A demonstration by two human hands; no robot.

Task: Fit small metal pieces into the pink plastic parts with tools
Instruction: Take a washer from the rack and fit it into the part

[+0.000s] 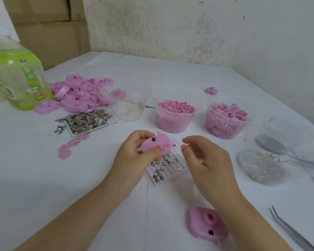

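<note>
**A:** Item one?

**B:** Pink plastic part (157, 144), a flat moulded shell with rounded corners. It is held up off the table in the left hand (132, 156), with the thumb pressed on the near face and the fingers curled behind the top edge. A small metal disc (153, 139) sits on its face, just above the thumb tip.

**A:** Handling?

**B:** I judge it light, stiff and smooth. It is best held by its edges so the face stays free. The disc looks tiny and slick, and likely to skate off if it is nudged sideways.

**A:** Other hand?

**B:** The right hand (205, 160) is just beside the part and not touching it. Its fingers are loosely curled, thumb and forefinger tips close together. I cannot tell whether they pinch anything.

**A:** Under the fingers?

**B:** A white dimpled tray (179, 158) lies directly below both hands. Round metal discs (159, 173) sit in its pockets, most of them under the left thumb.

**A:** Further out?

**B:** A pink camera-shaped part (207, 223) lies on the table against the right forearm. The tweezers (290, 230) are well right of that hand, with nothing holding them. Two clear tubs of pink pieces (174, 116) stand beyond the fingertips. A heap of pink shells (80, 95) and a flat tray of metal stampings (87, 120) lie beyond the left hand.
</note>
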